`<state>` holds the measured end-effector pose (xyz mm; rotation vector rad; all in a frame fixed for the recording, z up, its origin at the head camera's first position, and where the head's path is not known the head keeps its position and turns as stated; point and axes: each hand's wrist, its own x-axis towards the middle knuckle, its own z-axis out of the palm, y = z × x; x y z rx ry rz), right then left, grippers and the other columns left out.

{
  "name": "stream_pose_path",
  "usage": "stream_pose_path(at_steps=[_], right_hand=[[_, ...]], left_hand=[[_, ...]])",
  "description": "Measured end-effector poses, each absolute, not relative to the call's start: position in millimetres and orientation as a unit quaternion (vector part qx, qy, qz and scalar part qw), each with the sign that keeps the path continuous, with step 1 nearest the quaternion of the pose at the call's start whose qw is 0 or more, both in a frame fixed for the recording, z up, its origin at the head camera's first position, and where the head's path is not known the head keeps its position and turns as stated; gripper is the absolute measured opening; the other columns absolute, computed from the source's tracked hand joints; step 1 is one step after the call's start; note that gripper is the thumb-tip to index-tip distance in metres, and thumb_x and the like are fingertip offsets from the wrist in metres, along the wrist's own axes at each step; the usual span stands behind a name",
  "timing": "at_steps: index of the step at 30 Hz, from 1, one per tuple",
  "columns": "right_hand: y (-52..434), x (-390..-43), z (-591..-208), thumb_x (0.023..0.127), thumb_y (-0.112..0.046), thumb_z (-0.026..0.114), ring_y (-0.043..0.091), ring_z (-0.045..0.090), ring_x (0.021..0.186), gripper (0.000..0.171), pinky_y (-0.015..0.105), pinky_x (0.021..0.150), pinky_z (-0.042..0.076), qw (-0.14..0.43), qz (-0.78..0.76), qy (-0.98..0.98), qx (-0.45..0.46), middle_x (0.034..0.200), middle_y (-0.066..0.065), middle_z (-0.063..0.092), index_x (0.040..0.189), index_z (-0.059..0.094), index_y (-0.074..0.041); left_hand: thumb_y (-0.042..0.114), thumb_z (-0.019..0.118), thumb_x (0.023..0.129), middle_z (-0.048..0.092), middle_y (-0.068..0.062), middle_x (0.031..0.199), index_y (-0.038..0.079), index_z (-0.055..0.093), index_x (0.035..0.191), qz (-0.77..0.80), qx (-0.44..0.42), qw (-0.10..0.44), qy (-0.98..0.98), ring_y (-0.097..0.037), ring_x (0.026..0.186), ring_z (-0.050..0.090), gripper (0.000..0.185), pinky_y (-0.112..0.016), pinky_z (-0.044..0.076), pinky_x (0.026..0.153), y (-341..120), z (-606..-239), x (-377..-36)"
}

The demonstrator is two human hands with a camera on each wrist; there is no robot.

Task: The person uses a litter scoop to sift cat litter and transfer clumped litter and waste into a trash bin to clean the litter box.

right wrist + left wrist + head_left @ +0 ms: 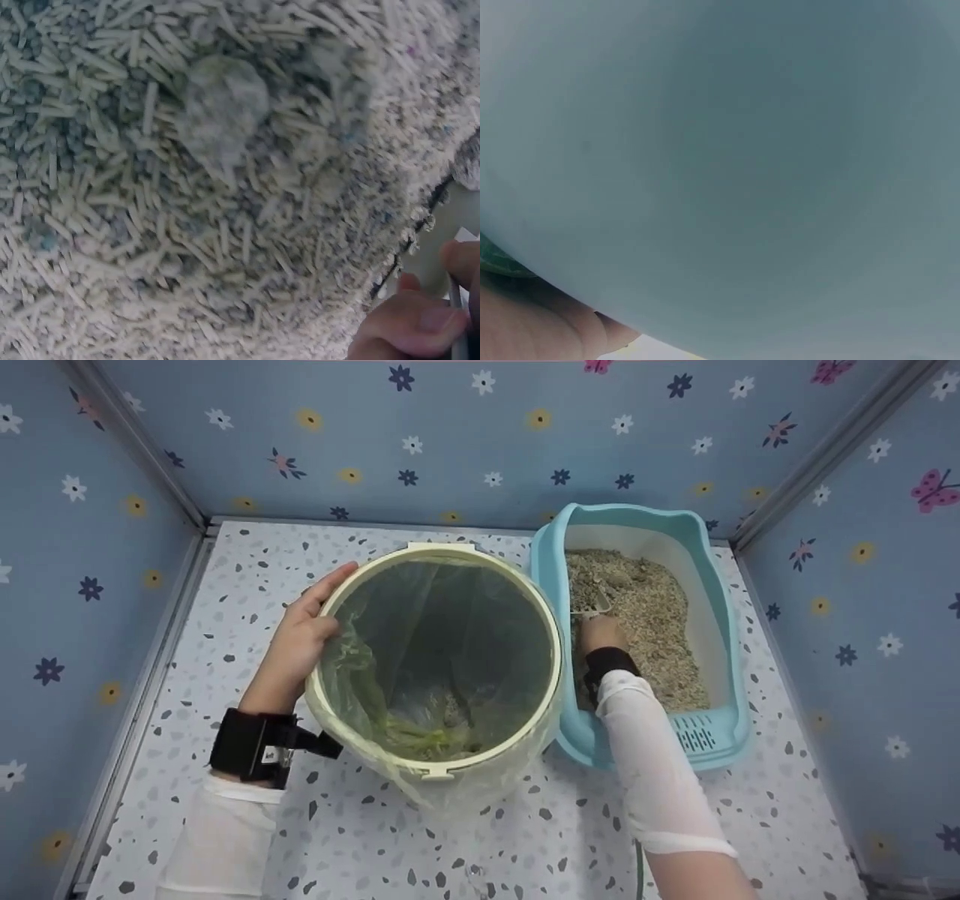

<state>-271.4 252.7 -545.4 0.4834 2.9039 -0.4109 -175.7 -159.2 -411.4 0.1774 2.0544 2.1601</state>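
The cream-coloured bin [439, 660], lined with a clear plastic bag [352, 660], is seen at the centre of the head view, tilted so that its open mouth faces the camera. Its left rim is gripped by the left hand [300, 641], with the thumb hooked over the edge onto the liner and the fingers wrapped round the outside wall. In the left wrist view almost the whole frame is filled by the pale wall of the bin [727, 165], and only a strip of palm [540, 326] is caught at the lower left.

Just right of the bin, touching it, the blue litter tray [731, 660] is set on the speckled surface [337, 840]. It is filled with beige pellet litter [660, 615], piled towards the tray's upper left.

The right hand [601, 634] is held inside the tray, at its left edge, and a pale scoop [596, 601] is gripped by its closed fingers, the scoop's head pressed into the litter above the hand. In the right wrist view the litter [135, 225] is shown close up, and a greyish clump [225, 112] is seen lying among the pellets in the upper middle. Curled fingertips [416, 319] are caught in the lower right corner of that frame.

A grated step [694, 731] is visible at the tray's lower end. Floral blue walls [480, 435] enclose the scene.
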Motion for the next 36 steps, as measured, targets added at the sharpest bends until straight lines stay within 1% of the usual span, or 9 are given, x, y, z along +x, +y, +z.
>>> stream_pose_path(at_steps=[7,12,14,19,22,24,28,33,36], right_hand=[[254.0,-270.1,-554.0,0.099,-0.035,0.041,0.039,0.064,0.090,0.045,0.052,0.074,0.052,0.071,-0.169,0.963,0.195,0.100,0.023,0.066,0.097,0.067,0.002],[255.7,-270.5,-561.2,0.100,-0.034,0.039,0.038,0.064,0.090,0.044,0.051,0.076,0.051,0.053,-0.191,0.958,0.206,0.098,0.022,0.066,0.096,0.065,0.002],[256.4,-270.2,-563.4,0.101,-0.031,0.038,0.039,0.063,0.090,0.043,0.050,0.076,0.051,0.047,-0.171,0.967,0.184,0.098,0.023,0.065,0.097,0.064,0.003],[260.6,-269.3,-563.9,0.102,-0.024,0.038,0.040,0.063,0.082,0.042,0.049,0.072,0.052,-0.017,-0.138,0.982,0.130,0.090,0.025,0.063,0.096,0.063,0.009],[266.2,-267.9,-559.9,0.101,-0.025,0.042,0.043,0.063,0.081,0.042,0.051,0.072,0.050,-0.059,-0.163,0.975,0.137,0.086,0.028,0.063,0.093,0.062,0.011],[270.8,-266.4,-555.5,0.100,-0.027,0.044,0.044,0.063,0.081,0.043,0.053,0.073,0.049,-0.070,-0.182,0.969,0.154,0.086,0.030,0.064,0.091,0.062,0.011],[278.3,-265.4,-543.1,0.100,-0.029,0.043,0.044,0.063,0.083,0.045,0.053,0.073,0.049,-0.061,-0.193,0.964,0.171,0.087,0.031,0.064,0.090,0.062,0.011],[281.9,-269.5,-525.6,0.100,-0.030,0.042,0.042,0.063,0.083,0.045,0.051,0.073,0.048,-0.050,-0.206,0.963,0.168,0.089,0.028,0.063,0.093,0.060,0.010],[283.4,-271.1,-514.9,0.100,-0.032,0.043,0.041,0.063,0.081,0.044,0.051,0.072,0.048,-0.054,-0.193,0.966,0.164,0.088,0.027,0.064,0.092,0.059,0.008]], left_hand=[[-0.016,0.032,0.076,0.029,-0.007,0.153,0.013,0.032,0.148,0.719,0.060,0.075,0.688,-0.026,0.136,0.034,0.077,-0.027,0.042,0.100,-157.9,-411.6,-175.5],[-0.015,0.033,0.076,0.029,-0.007,0.153,0.015,0.033,0.148,0.717,0.057,0.078,0.690,-0.027,0.135,0.034,0.078,-0.029,0.043,0.100,-157.7,-410.8,-175.2],[-0.015,0.033,0.076,0.030,-0.007,0.152,0.015,0.034,0.148,0.717,0.056,0.077,0.691,-0.027,0.135,0.035,0.078,-0.028,0.044,0.098,-158.0,-410.7,-175.3],[-0.015,0.031,0.076,0.030,-0.007,0.152,0.014,0.033,0.148,0.720,0.057,0.078,0.687,-0.027,0.135,0.035,0.078,-0.025,0.045,0.094,-159.0,-411.6,-175.1],[-0.016,0.031,0.076,0.030,-0.007,0.152,0.014,0.032,0.148,0.721,0.056,0.079,0.686,-0.026,0.136,0.034,0.078,-0.025,0.044,0.094,-158.2,-411.8,-175.1],[-0.016,0.032,0.076,0.030,-0.007,0.152,0.013,0.033,0.148,0.723,0.053,0.079,0.684,-0.026,0.135,0.035,0.078,-0.026,0.044,0.095,-157.1,-411.8,-175.9],[-0.016,0.033,0.076,0.032,-0.006,0.152,0.015,0.033,0.148,0.724,0.053,0.086,0.682,-0.024,0.134,0.036,0.078,-0.026,0.044,0.095,-155.5,-411.4,-177.3],[-0.016,0.032,0.077,0.031,-0.006,0.152,0.014,0.033,0.148,0.723,0.055,0.081,0.684,-0.025,0.135,0.035,0.077,-0.025,0.044,0.096,-157.6,-411.1,-176.6],[-0.016,0.032,0.077,0.030,-0.007,0.153,0.014,0.033,0.148,0.721,0.055,0.079,0.686,-0.026,0.135,0.034,0.078,-0.025,0.045,0.095,-159.2,-411.0,-175.9]])
